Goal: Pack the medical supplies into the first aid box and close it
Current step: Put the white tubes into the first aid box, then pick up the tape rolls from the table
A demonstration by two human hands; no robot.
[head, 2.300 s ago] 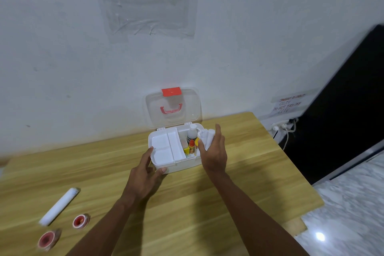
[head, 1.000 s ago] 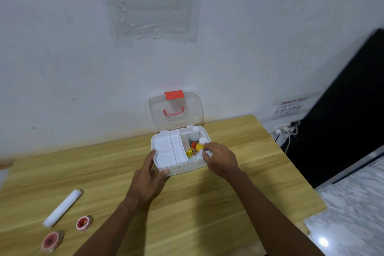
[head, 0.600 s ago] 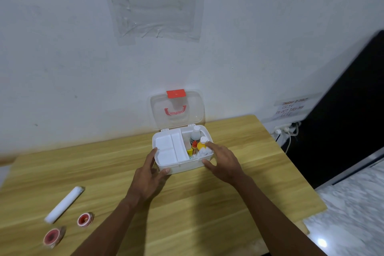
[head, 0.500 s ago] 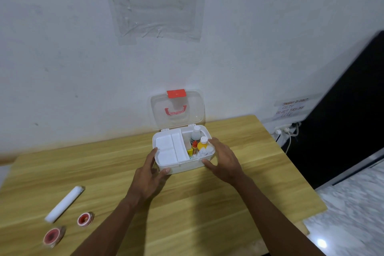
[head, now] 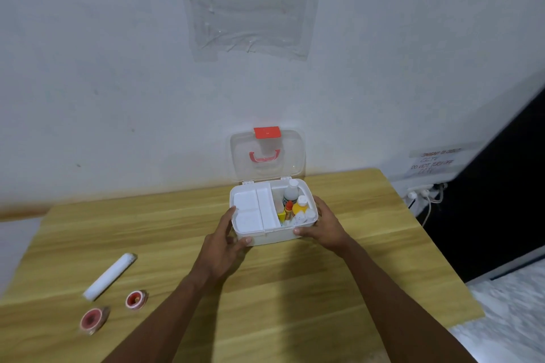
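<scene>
The white first aid box [head: 267,237] stands open at the back of the wooden table, its clear lid [head: 267,155] with a red latch upright against the wall. Inside, a white tray [head: 253,211] fills the left half and small bottles [head: 296,205] stand in the right half. My left hand [head: 225,240] grips the box's front left corner. My right hand [head: 323,224] grips its front right corner. A white bandage roll [head: 109,275] and two red tape rolls [head: 136,300] [head: 93,319] lie on the table at the near left.
The table [head: 295,289] ends at the right, where the floor drops away. A power strip with cables [head: 424,194] sits beyond the table's back right corner, beside a dark panel.
My right hand put a white item into the box's right half, let it go, and moved to grip the box's front right corner. My left hand has stayed on the left corner.
</scene>
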